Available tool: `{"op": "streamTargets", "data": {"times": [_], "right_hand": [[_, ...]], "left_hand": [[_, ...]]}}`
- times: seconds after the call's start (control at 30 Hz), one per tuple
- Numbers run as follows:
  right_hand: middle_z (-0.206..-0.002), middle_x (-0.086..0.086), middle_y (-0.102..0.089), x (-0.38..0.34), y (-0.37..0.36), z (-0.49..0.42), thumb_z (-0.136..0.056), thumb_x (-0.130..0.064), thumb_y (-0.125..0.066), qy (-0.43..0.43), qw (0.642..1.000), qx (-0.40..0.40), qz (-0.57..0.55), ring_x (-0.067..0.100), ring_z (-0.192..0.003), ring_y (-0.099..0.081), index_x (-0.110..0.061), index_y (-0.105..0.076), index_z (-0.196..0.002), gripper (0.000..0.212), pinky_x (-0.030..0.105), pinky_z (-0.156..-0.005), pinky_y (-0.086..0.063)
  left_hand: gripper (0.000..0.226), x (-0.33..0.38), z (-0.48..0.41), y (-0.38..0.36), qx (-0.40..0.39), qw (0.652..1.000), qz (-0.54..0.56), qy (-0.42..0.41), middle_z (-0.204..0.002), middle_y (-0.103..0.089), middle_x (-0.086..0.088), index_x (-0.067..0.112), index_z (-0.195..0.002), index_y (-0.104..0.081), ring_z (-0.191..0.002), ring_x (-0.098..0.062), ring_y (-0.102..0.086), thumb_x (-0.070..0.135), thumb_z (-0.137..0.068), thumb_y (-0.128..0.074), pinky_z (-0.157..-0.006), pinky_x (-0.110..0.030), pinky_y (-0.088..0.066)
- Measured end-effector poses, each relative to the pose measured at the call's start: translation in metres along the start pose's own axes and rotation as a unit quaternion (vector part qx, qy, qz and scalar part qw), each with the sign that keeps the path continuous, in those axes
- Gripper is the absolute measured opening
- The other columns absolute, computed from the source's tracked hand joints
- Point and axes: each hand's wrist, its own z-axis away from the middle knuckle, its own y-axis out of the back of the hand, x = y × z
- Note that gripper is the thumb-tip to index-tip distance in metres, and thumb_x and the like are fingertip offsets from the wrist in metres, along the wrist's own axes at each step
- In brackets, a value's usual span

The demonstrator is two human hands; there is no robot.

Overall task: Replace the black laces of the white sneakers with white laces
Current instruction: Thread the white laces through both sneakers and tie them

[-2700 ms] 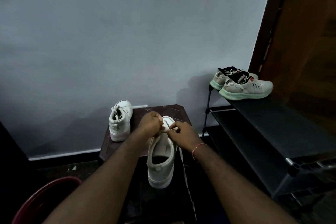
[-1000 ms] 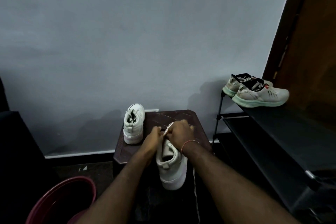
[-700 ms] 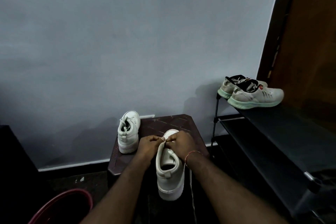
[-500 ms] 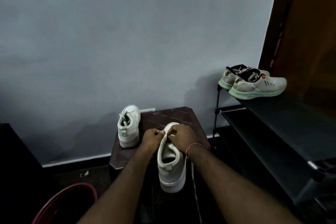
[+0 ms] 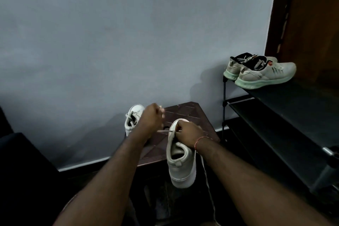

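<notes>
Two bare forearms reached in from 6 o'clock. The near sneaker [image 5: 180,167] sat heel toward the person, its heel past the near edge of a dark brown stool [image 5: 187,113], and its mouth was dark, so anything inside could not be made out. A white lace [image 5: 209,189] trailed from its right side toward 5 o'clock. The right hand [image 5: 185,132], a red thread [image 5: 200,139] on its wrist, gripped the sneaker's front with curled fingers. A short pale strand stuck out from there toward 9 o'clock. At 11 o'clock of that shoe the left hand [image 5: 151,117] hung raised and blurred, fingers curled, with something pale at the fingertips; whether it pinched the lace could not be told. Partly hidden behind it, the far sneaker [image 5: 133,119] stood at the stool's far left corner. At 2 o'clock a black rack [image 5: 275,115] held a pair of green-soled running shoes [image 5: 260,73] on its top shelf. Beyond rose a grey wall [image 5: 128,33], with a brown wooden door [image 5: 311,24] at 1 o'clock.
</notes>
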Motion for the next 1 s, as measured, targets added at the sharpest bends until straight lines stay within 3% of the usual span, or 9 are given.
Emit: {"op": "streamTargets", "data": {"times": [0.13, 0.37, 0.43, 0.5, 0.6, 0.67, 0.8, 0.9, 1.0], "right_hand": [[-0.112, -0.003, -0.063, -0.004, 0.0, 0.003, -0.089, -0.03, -0.054, -0.008, 1.0, -0.005, 0.013, 0.022, -0.113, -0.054, -0.023, -0.06, -0.097, 0.012, 0.035, -0.091, -0.038], [-0.112, -0.003, -0.062, -0.009, 0.005, 0.009, -0.087, -0.026, -0.054, -0.007, 1.0, -0.016, 0.017, 0.022, -0.114, -0.053, -0.028, -0.052, -0.087, 0.002, 0.036, -0.09, -0.036], [-0.112, -0.004, -0.061, -0.011, 0.006, 0.011, -0.086, -0.025, -0.055, -0.005, 1.0, -0.012, 0.01, 0.021, -0.115, -0.052, -0.029, -0.051, -0.086, 0.006, 0.036, -0.091, -0.036], [-0.113, -0.006, -0.061, -0.011, 0.008, 0.013, -0.086, -0.024, -0.056, -0.001, 1.0, -0.004, -0.002, 0.019, -0.116, -0.052, -0.031, -0.051, -0.085, 0.008, 0.035, -0.094, -0.035], [-0.118, -0.005, -0.06, -0.012, 0.01, 0.014, -0.09, -0.028, -0.055, 0.008, 1.0, 0.004, 0.006, 0.019, -0.119, -0.051, -0.032, -0.055, -0.09, 0.004, 0.034, -0.099, -0.034], [-0.119, -0.003, -0.059, -0.012, 0.006, 0.014, -0.089, -0.027, -0.054, 0.019, 1.0, 0.012, 0.021, 0.02, -0.12, -0.05, -0.029, -0.056, -0.092, 0.004, 0.035, -0.098, -0.035], [-0.116, -0.008, -0.059, -0.011, 0.002, 0.015, -0.085, -0.03, -0.058, 0.035, 0.999, 0.019, 0.006, 0.015, -0.119, -0.051, -0.029, -0.051, -0.084, 0.007, 0.036, -0.098, -0.039], [-0.12, -0.002, -0.059, -0.012, 0.004, 0.015, -0.086, -0.025, -0.054, 0.017, 1.0, 0.012, 0.019, 0.021, -0.121, -0.048, -0.03, -0.046, -0.087, 0.009, 0.037, -0.097, -0.035], [-0.118, 0.0, -0.059, -0.013, 0.003, 0.015, -0.089, -0.024, -0.051, 0.013, 0.999, 0.013, 0.03, 0.024, -0.12, -0.047, -0.031, -0.046, -0.088, 0.008, 0.037, -0.095, -0.032]], "left_hand": [[0.021, -0.022, 0.027, -0.023, -0.136, 0.949, -0.28, -0.041, -0.104, -0.066, -0.024, -0.001, -0.088, -0.062, -0.1, -0.038, -0.063, 0.016, -0.095, -0.051, -0.072, -0.035, -0.042], [0.025, -0.031, 0.016, -0.021, -0.137, 0.923, -0.357, -0.044, -0.103, -0.068, -0.022, -0.002, -0.099, -0.067, -0.099, -0.036, -0.064, 0.014, -0.095, -0.048, -0.082, -0.038, -0.048], [0.025, -0.022, 0.017, -0.019, -0.092, 0.967, -0.233, -0.048, -0.086, -0.068, -0.016, 0.003, -0.083, -0.068, -0.084, -0.029, -0.065, 0.008, -0.095, -0.047, -0.074, -0.032, -0.05], [0.032, -0.005, 0.025, -0.018, -0.01, 0.997, 0.077, -0.025, -0.075, -0.061, -0.006, 0.01, -0.073, -0.058, -0.075, -0.018, -0.058, 0.003, -0.099, -0.042, -0.068, -0.019, -0.049], [0.03, 0.033, 0.036, -0.009, 0.044, 0.908, 0.412, -0.065, -0.094, -0.066, -0.007, 0.012, -0.079, -0.054, -0.094, -0.018, -0.064, 0.01, -0.103, -0.037, -0.09, -0.027, -0.049], [0.027, 0.047, 0.034, -0.009, 0.004, 0.878, 0.472, -0.078, -0.098, -0.069, -0.01, 0.015, -0.082, -0.05, -0.096, -0.024, -0.067, 0.018, -0.104, -0.035, -0.085, -0.035, -0.052], [0.028, 0.01, 0.019, -0.031, 0.104, 0.951, 0.29, -0.026, -0.066, -0.07, -0.001, 0.012, -0.078, -0.059, -0.055, -0.017, -0.064, 0.02, -0.102, -0.046, -0.052, -0.028, -0.053], [0.034, -0.031, 0.018, -0.04, 0.084, 0.993, -0.073, -0.028, -0.069, -0.068, -0.013, 0.008, -0.067, -0.063, -0.07, -0.03, -0.064, 0.025, -0.096, -0.055, -0.058, -0.033, -0.039], [0.043, -0.042, 0.02, -0.041, 0.01, 0.987, -0.161, -0.026, -0.076, -0.066, -0.022, 0.009, -0.06, -0.054, -0.077, -0.036, -0.063, 0.034, -0.095, -0.057, -0.056, -0.031, -0.028]]}}
